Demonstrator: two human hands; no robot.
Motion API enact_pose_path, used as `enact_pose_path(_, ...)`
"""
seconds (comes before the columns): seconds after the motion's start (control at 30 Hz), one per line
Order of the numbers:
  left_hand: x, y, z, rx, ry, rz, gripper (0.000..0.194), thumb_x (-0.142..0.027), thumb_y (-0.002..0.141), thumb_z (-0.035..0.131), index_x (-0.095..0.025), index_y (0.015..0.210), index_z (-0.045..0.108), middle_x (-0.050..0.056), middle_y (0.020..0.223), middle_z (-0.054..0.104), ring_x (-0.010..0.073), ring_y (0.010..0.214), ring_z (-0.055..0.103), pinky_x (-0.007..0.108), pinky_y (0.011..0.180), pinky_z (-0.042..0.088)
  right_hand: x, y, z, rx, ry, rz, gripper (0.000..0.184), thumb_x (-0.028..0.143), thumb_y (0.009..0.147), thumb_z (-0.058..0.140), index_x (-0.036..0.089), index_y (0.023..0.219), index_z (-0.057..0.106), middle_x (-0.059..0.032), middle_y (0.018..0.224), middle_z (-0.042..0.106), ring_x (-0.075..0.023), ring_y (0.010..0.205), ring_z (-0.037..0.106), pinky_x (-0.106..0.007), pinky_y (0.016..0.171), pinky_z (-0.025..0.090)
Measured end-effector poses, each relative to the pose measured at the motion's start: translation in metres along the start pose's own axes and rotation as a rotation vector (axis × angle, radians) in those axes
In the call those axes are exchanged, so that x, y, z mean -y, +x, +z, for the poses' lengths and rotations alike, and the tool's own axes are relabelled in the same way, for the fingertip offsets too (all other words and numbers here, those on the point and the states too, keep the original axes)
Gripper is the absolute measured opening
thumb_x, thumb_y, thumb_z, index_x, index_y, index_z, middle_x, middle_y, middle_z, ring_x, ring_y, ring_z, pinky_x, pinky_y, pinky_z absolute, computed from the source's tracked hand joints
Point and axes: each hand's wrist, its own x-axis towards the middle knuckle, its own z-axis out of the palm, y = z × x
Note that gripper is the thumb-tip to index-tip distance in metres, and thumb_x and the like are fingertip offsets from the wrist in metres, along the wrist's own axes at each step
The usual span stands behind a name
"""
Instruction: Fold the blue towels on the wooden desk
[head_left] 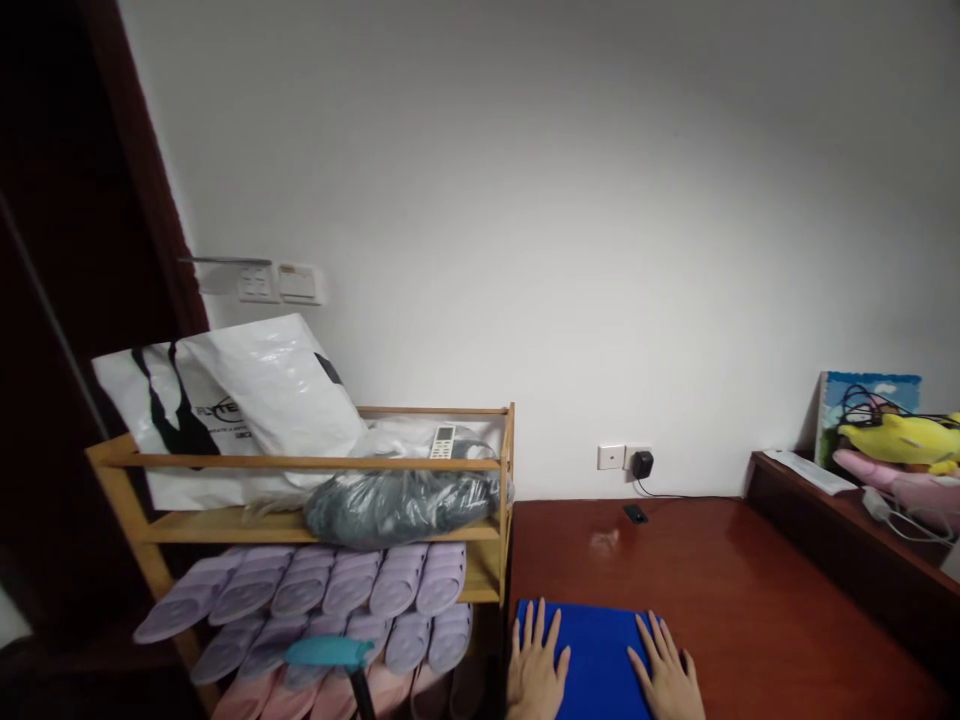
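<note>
A flat blue sheet or folder point(600, 655) lies on the reddish-brown desk point(720, 570) at the bottom of the view. My left hand point(536, 668) rests flat along its left side, fingers spread and pointing away from me. Over its right side lies my right hand point(667, 672), also flat with the fingers apart. Neither hand grips anything. The near part of the blue item runs out of the picture, so its full shape is hidden.
Left of the desk stands a wooden shoe rack point(135, 500) with lilac slippers point(352, 580), a white bag point(277, 400) and a remote point(443, 441). A teal handle point(330, 652) rises before it. A black plug point(642, 464) sits in the wall; a yellow plush toy point(900, 438) lies right.
</note>
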Motion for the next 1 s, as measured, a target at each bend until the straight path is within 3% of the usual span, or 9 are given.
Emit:
enact_pose_path(0.13,-0.003,0.0,0.0,-0.012,0.007,0.003,0.055,-0.053,0.09,0.025,-0.036,0.141,0.015,0.0,0.153,0.014,0.0252,0.14,0.01,0.054,0.113,0.014,-0.01,0.002,-0.011,0.006,-0.05,-0.027,0.063,0.06,0.084,0.028,0.029,0.138,0.032,-0.0009,0.148,0.028,-0.024,0.137,0.023,-0.054,0.109,0.024)
enact_pose_path(0.23,-0.004,0.001,-0.002,-0.01,0.005,0.008,0.055,-0.053,0.09,0.024,-0.035,0.141,0.015,0.001,0.153,0.016,0.0254,0.14,0.012,0.054,0.112,0.015,0.015,-0.005,-0.017,-0.098,-0.117,-0.042,0.064,0.059,0.085,0.03,0.023,0.137,0.036,-0.0058,0.148,0.027,-0.0267,0.138,0.022,-0.055,0.111,0.018)
enact_pose_path(0.3,-0.006,0.001,-0.007,-0.011,0.014,0.001,0.055,-0.053,0.09,0.025,-0.033,0.141,0.017,0.002,0.152,0.017,0.0264,0.139,0.013,0.054,0.112,0.017,0.038,-0.021,-0.014,-0.15,-0.092,-0.075,0.064,0.059,0.085,0.029,0.024,0.139,0.033,-0.0059,0.149,0.025,-0.027,0.137,0.023,-0.055,0.11,0.021)
enact_pose_path(0.4,-0.012,-0.002,-0.021,-0.034,0.024,0.022,0.052,-0.048,0.092,0.024,-0.031,0.141,0.018,0.003,0.151,0.021,0.0254,0.138,0.019,0.053,0.111,0.02,0.069,-0.053,0.003,-0.094,-0.001,-0.164,0.06,0.062,0.084,0.029,0.034,0.137,0.034,-0.0024,0.146,0.031,-0.0267,0.133,0.032,-0.053,0.105,0.033)
enact_pose_path(0.47,-0.019,-0.013,-0.029,-0.064,0.018,0.129,0.05,-0.04,0.094,0.023,-0.03,0.142,0.012,0.0,0.15,0.022,0.0217,0.138,0.022,0.049,0.113,0.021,0.08,-0.071,0.016,-0.058,0.012,-0.155,0.059,0.063,0.084,0.03,0.034,0.134,0.04,-0.0037,0.143,0.037,-0.0277,0.131,0.037,-0.051,0.102,0.037)
enact_pose_path(0.57,-0.028,-0.041,-0.025,-0.119,-0.002,0.262,0.057,-0.03,0.092,0.031,-0.031,0.142,0.004,-0.004,0.15,0.018,0.0194,0.138,0.021,0.044,0.114,0.021,0.078,-0.081,0.024,-0.036,0.021,-0.131,0.06,0.062,0.083,0.032,0.03,0.133,0.043,-0.0061,0.143,0.037,-0.0292,0.13,0.036,-0.051,0.102,0.038)
enact_pose_path(0.77,-0.032,-0.096,-0.002,0.083,-0.086,0.101,0.058,-0.04,0.088,0.038,-0.033,0.14,0.013,0.001,0.149,0.02,0.0294,0.136,0.024,0.055,0.111,0.024,0.071,-0.085,0.002,0.03,0.059,-0.19,0.06,0.06,0.086,0.027,0.03,0.137,0.035,-0.0031,0.146,0.032,-0.0257,0.134,0.032,-0.05,0.105,0.034)
enact_pose_path(0.9,-0.038,-0.109,-0.018,0.068,-0.108,0.11,0.055,-0.047,0.091,0.029,-0.034,0.141,0.009,-0.001,0.151,0.013,0.0268,0.139,0.015,0.056,0.112,0.018,0.065,-0.088,-0.013,-0.003,-0.006,-0.125,0.062,0.06,0.086,0.025,0.027,0.139,0.032,-0.0038,0.149,0.027,-0.0253,0.137,0.024,-0.052,0.108,0.027)
enact_pose_path(1.0,-0.041,-0.121,-0.031,0.047,-0.103,0.113,0.055,-0.048,0.092,0.027,-0.034,0.141,0.008,-0.001,0.152,0.01,0.0246,0.139,0.012,0.054,0.113,0.018,0.044,-0.09,-0.024,-0.011,-0.035,-0.033,0.065,0.058,0.085,0.029,0.021,0.139,0.033,-0.0078,0.149,0.027,-0.0262,0.138,0.022,-0.053,0.109,0.024)
